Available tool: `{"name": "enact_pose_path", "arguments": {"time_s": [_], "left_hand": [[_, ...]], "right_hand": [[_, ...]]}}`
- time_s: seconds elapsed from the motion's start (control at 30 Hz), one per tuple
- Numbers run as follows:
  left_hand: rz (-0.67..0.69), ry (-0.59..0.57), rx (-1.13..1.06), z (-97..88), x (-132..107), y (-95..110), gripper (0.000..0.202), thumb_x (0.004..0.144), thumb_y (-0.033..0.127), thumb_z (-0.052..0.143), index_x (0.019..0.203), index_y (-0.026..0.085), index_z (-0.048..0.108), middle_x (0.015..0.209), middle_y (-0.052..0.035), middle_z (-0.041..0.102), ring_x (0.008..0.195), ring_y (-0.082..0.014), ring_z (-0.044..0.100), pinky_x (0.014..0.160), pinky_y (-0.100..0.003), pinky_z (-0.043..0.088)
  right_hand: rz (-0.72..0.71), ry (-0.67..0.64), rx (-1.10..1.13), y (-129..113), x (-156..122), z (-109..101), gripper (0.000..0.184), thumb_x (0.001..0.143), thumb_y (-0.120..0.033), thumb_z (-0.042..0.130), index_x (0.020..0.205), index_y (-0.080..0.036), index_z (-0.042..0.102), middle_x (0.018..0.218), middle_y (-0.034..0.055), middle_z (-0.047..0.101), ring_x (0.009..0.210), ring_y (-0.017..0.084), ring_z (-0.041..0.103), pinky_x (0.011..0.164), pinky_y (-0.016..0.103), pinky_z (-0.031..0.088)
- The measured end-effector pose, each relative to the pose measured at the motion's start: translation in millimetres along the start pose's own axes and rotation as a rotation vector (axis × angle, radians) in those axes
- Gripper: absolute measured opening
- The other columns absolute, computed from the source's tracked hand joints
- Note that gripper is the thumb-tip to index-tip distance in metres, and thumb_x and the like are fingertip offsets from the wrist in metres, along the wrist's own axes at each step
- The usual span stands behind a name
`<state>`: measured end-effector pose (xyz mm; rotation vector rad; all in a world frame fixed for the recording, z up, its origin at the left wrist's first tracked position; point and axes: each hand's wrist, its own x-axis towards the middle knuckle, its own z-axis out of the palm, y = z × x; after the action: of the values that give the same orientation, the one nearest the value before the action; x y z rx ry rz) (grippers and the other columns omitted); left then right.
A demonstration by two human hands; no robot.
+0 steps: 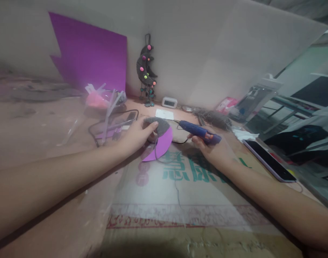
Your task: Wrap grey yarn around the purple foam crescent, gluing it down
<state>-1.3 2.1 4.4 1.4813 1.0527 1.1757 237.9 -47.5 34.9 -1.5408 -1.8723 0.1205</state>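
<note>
My left hand (137, 135) grips a purple round foam piece (161, 145) partly wrapped in grey yarn (160, 125), thumb pressed on the yarn-covered top edge. A loose grey strand hangs from it onto the cardboard. My right hand (211, 147) is closed round a blue glue gun (200, 132), its nozzle pointing left toward the yarn-covered edge, a short gap away. Both hands hover over a flattened cardboard sheet (185, 193) with green printed characters.
A purple foam sheet (91, 53) leans on the wall beside a hanging yarn moon decoration (146, 70). Glue sticks and a pink bag (104, 102), a black cord (99, 130), a small white clock (169, 102), a bundle of grey yarn (214, 118) and a phone (268, 161) lie around.
</note>
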Motion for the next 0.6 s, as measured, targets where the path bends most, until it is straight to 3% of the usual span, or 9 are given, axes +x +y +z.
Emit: {"name": "enact_pose_path", "arguments": {"time_s": [0.23,0.43,0.6], "left_hand": [[0.034,0.010,0.038,2.9,-2,3,0.019,0.084,0.036,0.058,0.089,0.018,0.056,0.071,0.0011,0.058,0.059,-0.0111,0.056,0.054,-0.022,0.043],[0.029,0.003,0.039,3.7,-2,3,0.018,0.084,0.035,0.058,0.088,0.018,0.059,0.072,0.0001,0.061,0.058,-0.0114,0.054,0.052,-0.022,0.040],[0.050,-0.024,0.021,3.5,-6,1,0.023,0.081,0.038,0.062,0.093,0.019,0.063,0.067,0.0000,0.061,0.054,-0.0131,0.051,0.049,-0.023,0.036]], "right_hand": [[-0.178,-0.043,0.107,9,1,2,0.023,0.085,-0.027,0.052,0.106,-0.020,0.058,0.102,0.0060,0.068,0.091,0.020,0.064,0.083,0.035,0.049],[-0.075,0.046,0.108,11,16,-5,0.027,0.082,-0.037,0.059,0.104,-0.020,0.060,0.096,0.0070,0.069,0.090,0.024,0.065,0.084,0.040,0.050],[0.044,0.023,0.219,24,41,-6,0.031,0.078,-0.033,0.063,0.103,-0.016,0.065,0.101,0.0099,0.071,0.095,0.026,0.066,0.090,0.045,0.048]]}}
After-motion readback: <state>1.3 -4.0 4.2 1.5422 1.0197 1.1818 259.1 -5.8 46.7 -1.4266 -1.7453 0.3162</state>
